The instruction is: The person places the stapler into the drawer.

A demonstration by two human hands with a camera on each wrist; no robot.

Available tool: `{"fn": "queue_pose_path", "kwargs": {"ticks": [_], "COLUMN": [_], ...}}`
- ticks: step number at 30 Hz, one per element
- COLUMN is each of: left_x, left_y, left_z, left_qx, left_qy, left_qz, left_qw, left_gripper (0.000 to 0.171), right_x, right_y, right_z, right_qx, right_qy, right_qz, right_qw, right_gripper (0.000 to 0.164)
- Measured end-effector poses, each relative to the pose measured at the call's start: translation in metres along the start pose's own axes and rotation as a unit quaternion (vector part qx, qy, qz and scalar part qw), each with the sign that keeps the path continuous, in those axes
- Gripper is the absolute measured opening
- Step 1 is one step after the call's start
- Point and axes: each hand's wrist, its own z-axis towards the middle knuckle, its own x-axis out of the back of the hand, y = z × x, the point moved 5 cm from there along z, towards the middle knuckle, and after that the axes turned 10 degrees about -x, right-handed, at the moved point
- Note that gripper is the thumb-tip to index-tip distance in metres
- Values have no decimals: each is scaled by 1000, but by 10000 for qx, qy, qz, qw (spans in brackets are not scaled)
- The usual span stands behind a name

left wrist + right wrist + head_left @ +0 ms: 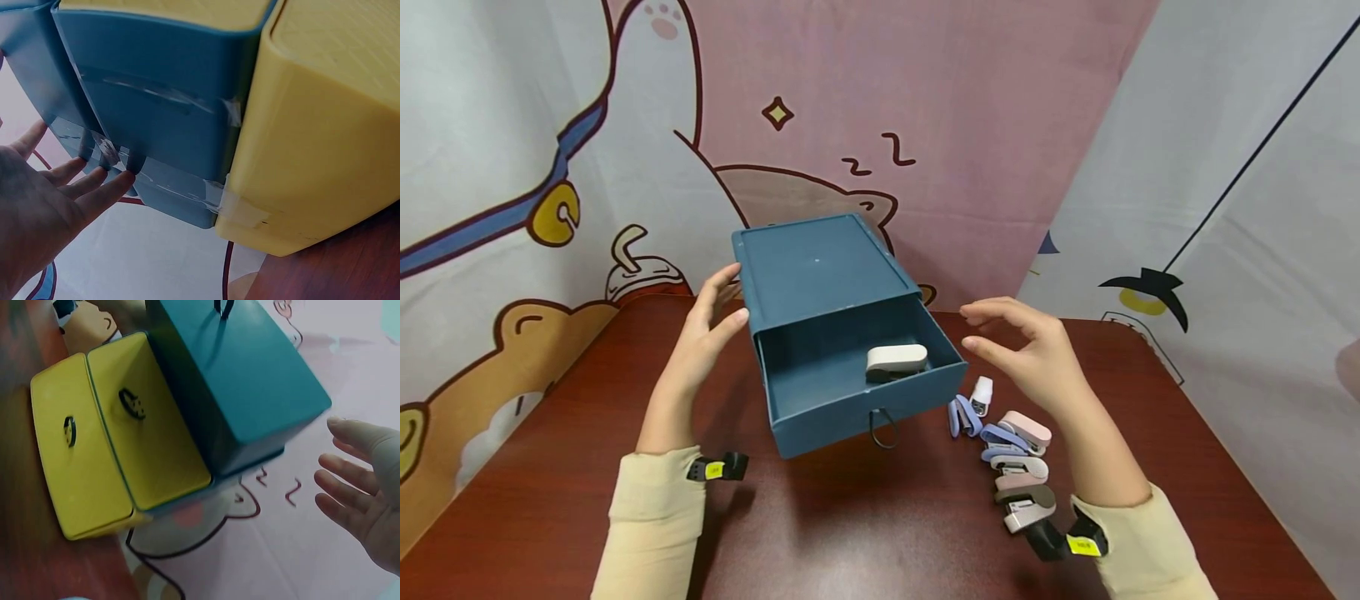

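Note:
A drawer unit has its blue top case (820,267) uppermost, with the blue drawer (835,423) pulled out toward me. Inside that drawer, at its right, lies a white-topped stapler (897,362). The fingertips of my left hand (700,333) touch the unit's left side, fingers spread; in the left wrist view they meet the taped blue wall (169,94). My right hand (1033,354) hovers beside the drawer's right corner, fingers loosely bent and holding nothing. Two yellow drawers (150,425) with dark ring pulls sit below the blue one, hidden in the head view.
Right of the unit on the brown table (865,533) lie several small staplers, among them a purple one (964,417), a pink one (1027,429) and a grey-brown one (1028,505). A small white bottle (982,394) lies near them. A printed curtain (970,142) hangs behind.

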Motion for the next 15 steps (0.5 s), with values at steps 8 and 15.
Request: {"fn": "queue_pose_path", "kwargs": {"ticks": [8, 15], "left_x": [0, -1], "left_y": [1, 1], "left_z": [0, 0], "left_qx": [4, 29], "left_qy": [8, -13], "left_qz": [-32, -44], "left_qw": [10000, 10000], "left_gripper": [62, 63], "right_x": [7, 5], "right_y": [37, 60], "right_z": [-10, -16], "right_qx": [-739, -1205], "right_qy": [201, -122], "right_qz": [-100, -278], "right_qw": [9970, 9923], "right_gripper": [39, 43]}}
